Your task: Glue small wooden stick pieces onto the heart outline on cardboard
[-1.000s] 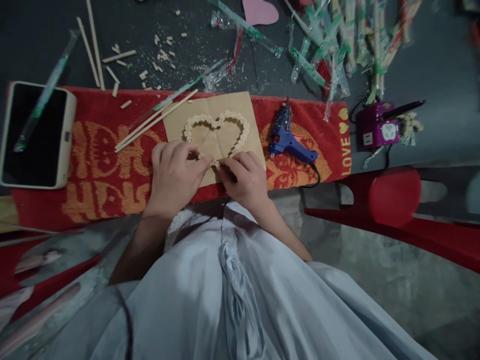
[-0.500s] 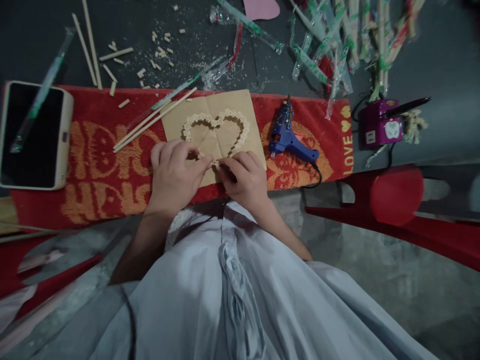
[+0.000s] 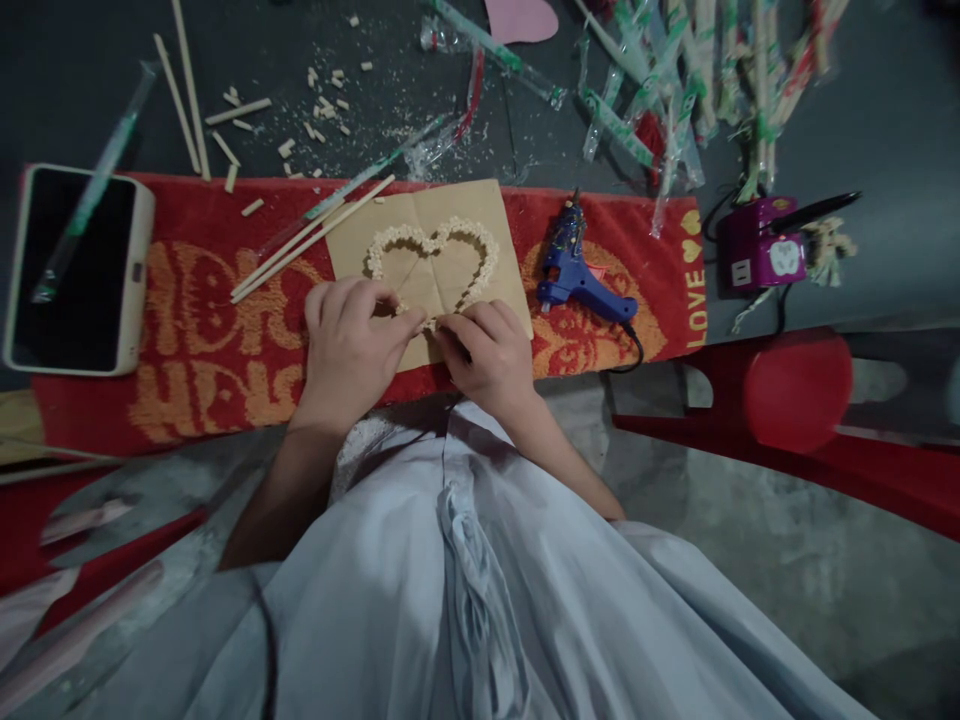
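Observation:
A heart outline built of short pale wooden stick pieces stands on a creased square of brown cardboard. My left hand pinches at the heart's bottom tip from the left, its fingers covering part of the lower left side. From the right, my right hand pinches at the same tip, thumb and forefinger close to the other hand's. Both hands are closed at the outline, and any small loose piece between the fingertips is hidden. To the right of the cardboard lies a blue glue gun.
A red and orange towel lies under the work. Chopsticks rest beside the cardboard; cut stick pieces are scattered behind. A phone lies left. Wrapped chopsticks and a purple box are at right.
Both hands keep their pinch at the heart's tip with hardly any movement. The whole view shifts slightly from head motion.

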Tool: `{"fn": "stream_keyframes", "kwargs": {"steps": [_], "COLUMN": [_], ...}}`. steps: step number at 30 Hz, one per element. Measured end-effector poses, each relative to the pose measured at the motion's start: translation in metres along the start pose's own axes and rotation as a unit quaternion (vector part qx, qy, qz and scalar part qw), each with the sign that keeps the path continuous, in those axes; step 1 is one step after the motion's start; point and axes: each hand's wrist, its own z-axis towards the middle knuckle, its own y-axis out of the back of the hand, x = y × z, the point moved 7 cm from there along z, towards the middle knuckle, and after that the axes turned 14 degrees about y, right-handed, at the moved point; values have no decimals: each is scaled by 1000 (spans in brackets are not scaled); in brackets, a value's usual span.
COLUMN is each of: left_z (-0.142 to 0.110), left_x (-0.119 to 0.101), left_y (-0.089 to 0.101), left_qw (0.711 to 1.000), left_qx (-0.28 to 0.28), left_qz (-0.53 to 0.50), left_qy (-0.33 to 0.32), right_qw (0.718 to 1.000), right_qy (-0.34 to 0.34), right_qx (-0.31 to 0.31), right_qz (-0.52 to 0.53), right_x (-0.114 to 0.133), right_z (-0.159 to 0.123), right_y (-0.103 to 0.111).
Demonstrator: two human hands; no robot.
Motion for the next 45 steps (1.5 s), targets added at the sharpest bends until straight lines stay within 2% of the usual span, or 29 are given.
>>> {"fn": "stream_keyframes", "kwargs": {"steps": [9, 13, 21, 26, 29, 31, 35, 39, 45], "left_z": [0, 0, 0, -2, -4, -5, -7, -8, -10], "left_x": [0, 1, 4, 3, 4, 5, 7, 11, 16], "left_y": [-1, -1, -1, 1, 1, 2, 4, 7, 9], "left_qw": [1000, 1000, 999, 999, 999, 999, 998, 996, 991], "left_qx": [7, 7, 7, -22, -20, -24, -37, -55, -91], "left_qz": [1, 0, -29, -31, -42, -44, -47, -65, -65], "left_qy": [-6, 0, 23, 21, 23, 21, 21, 37, 66], "right_qw": [999, 1000, 999, 994, 991, 991, 991, 992, 995], "right_qy": [30, 15, -5, -23, -21, -30, -47, -32, 16], "right_qx": [-28, -7, -30, -62, -87, -82, -38, -11, -75], "right_qz": [-21, -3, 33, 89, 97, 100, 118, 119, 70], "right_x": [3, 1, -2, -5, -9, -13, -17, -9, 1], "right_z": [2, 2, -1, -1, -1, -2, -4, -2, 1], "right_y": [5, 1, 5, 23, 36, 39, 32, 19, 22]}}
